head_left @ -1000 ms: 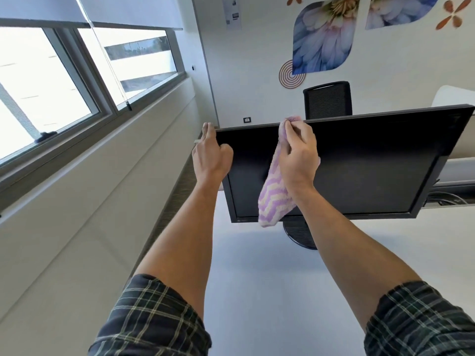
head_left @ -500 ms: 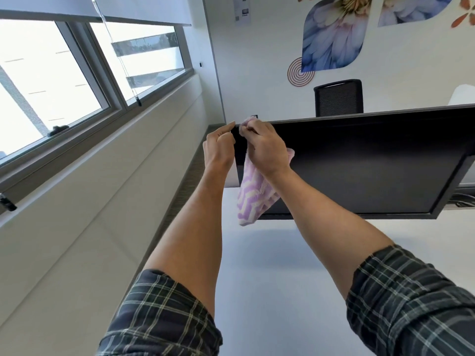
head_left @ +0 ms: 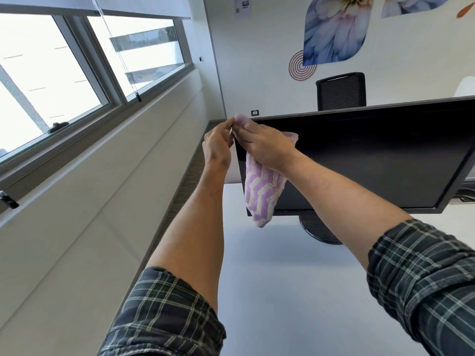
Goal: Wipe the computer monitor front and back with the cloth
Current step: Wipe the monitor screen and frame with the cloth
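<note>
Head view: nearest lies a pale bench (head_left: pixel 282 291), bare between two forearms in plaid sleeves (head_left: pixel 164 314). Farther on, the right hand (head_left: pixel 264 145) is clenched on the purple-and-white cloth (head_left: pixel 262 191), pressing it at the upper left corner of the dark monitor (head_left: pixel 372 160); the cloth hangs down over the left bezel. The left hand (head_left: pixel 218 145) pinches the cloth's top just beside that corner. Beyond stand a black chair (head_left: pixel 340 91), a flower-printed wall and, at left, windows (head_left: pixel 51 73).
</note>
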